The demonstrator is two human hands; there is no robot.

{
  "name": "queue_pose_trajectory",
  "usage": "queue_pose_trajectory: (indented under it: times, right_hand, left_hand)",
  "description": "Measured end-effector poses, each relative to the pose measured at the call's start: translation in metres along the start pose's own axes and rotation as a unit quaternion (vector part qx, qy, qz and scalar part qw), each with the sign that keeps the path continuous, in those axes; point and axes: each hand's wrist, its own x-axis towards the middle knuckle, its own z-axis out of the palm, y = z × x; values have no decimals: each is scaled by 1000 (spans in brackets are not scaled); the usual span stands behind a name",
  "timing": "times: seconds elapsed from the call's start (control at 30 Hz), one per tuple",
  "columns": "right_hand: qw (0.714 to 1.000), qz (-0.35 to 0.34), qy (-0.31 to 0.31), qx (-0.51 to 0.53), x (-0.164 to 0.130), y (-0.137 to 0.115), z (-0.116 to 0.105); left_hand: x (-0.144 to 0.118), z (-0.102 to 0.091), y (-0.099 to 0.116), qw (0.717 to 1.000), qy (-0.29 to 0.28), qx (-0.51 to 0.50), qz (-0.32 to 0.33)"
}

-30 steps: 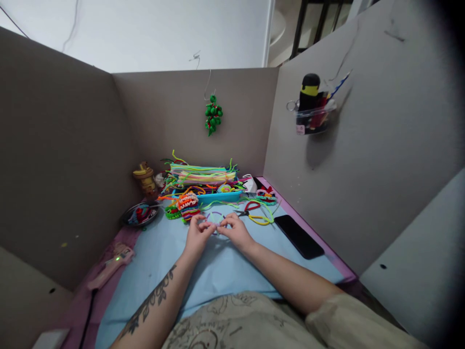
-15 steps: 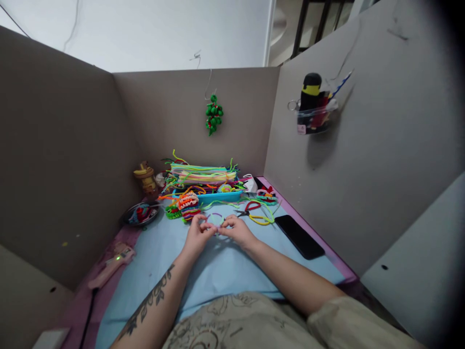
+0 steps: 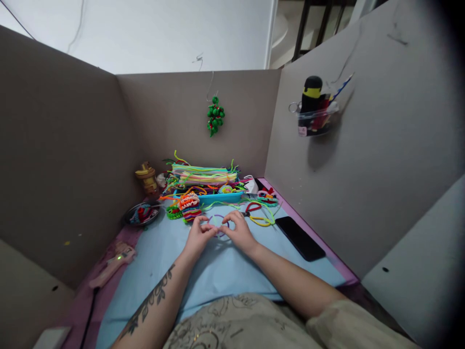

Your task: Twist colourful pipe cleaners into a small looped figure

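A thin ring of fuzzy pipe cleaner (image 3: 219, 215), purple with some pale green, is held low over the blue cloth (image 3: 203, 276). My left hand (image 3: 198, 236) pinches its near side between thumb and fingertips. Opposite it, my right hand (image 3: 239, 233) is closed on the same near side, and the fingertips almost meet. Exactly how the strand ends lie between the fingers is hidden. Just beyond the right hand lie scissors with red and yellow handles (image 3: 258, 222), their blades mostly covered by that hand.
Behind the hands, a blue tray (image 3: 227, 197) carries bundled pipe cleaners (image 3: 205, 177). Knitted-looking striped pieces (image 3: 189, 206) lie before it. A black phone (image 3: 300, 237) is at right; at left are a dark bowl (image 3: 140, 215) and a pink glue gun (image 3: 118, 261) with a cord. Partition walls surround the table.
My right hand has shifted, and its raised fingers now cover the scissor blades. More of the ring's purple arc shows between the hands. The whole view has moved slightly.
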Motion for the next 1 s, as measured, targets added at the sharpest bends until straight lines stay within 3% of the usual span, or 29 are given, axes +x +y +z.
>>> queue_pose_trajectory:
  times: [0.23, 0.33, 0.43, 0.5, 0.73, 1.0]
  right_hand:
    - [998, -31, -59, -19, 3, 11, -2]
    - [997, 13, -70, 10, 4, 16, 0]
    - [995, 77, -40, 58, 5, 22, 5]
    - [990, 108, -18, 90, 5, 26, 8]
    - [986, 118, -14, 115, 1, 22, 12]
    - [984, 114, -32, 131, -1, 17, 12]
  left_hand:
    - [0, -1, 2, 1000, -4, 19, -3]
    - [3, -3, 0, 998, 28, 33, 41]
    - [5, -6, -2, 988, 100, 56, 108]
    - [5, -6, -3, 984, 113, 75, 116]
    - [-1, 4, -8, 992, 44, 84, 81]
    - [-2, 5, -8, 993, 26, 87, 72]
